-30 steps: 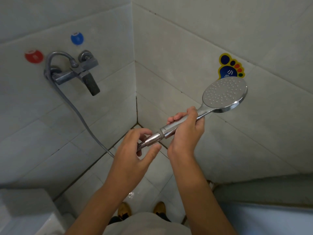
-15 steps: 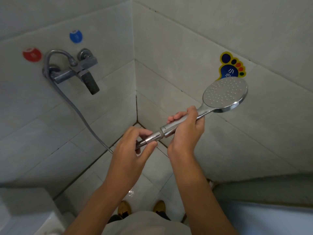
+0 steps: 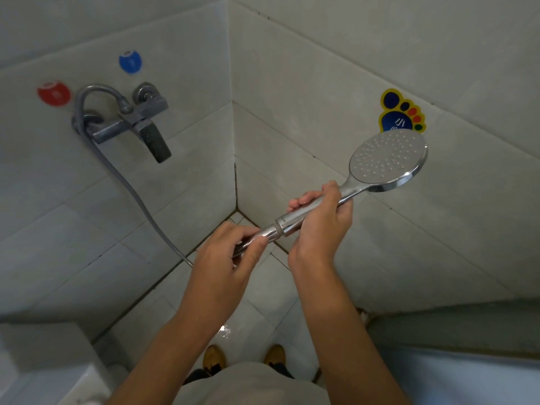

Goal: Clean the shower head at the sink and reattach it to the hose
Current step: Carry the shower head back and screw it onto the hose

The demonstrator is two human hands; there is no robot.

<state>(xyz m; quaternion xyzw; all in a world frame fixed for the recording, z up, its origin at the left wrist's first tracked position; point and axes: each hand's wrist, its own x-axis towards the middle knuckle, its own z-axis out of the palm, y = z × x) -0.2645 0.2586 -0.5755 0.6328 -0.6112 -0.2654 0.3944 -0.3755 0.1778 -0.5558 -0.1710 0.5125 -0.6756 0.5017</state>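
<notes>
The shower head [image 3: 387, 159] stood up and to the right of the right hand [image 3: 320, 226], its face turned toward the person. This hand was wrapped closed around the chrome handle. The left hand [image 3: 228, 258] pinched with narrow fingers the nut at the end of the hose [image 3: 128, 185], just where it met the handle. The hose went up to the wall tap [image 3: 137, 121].
</notes>
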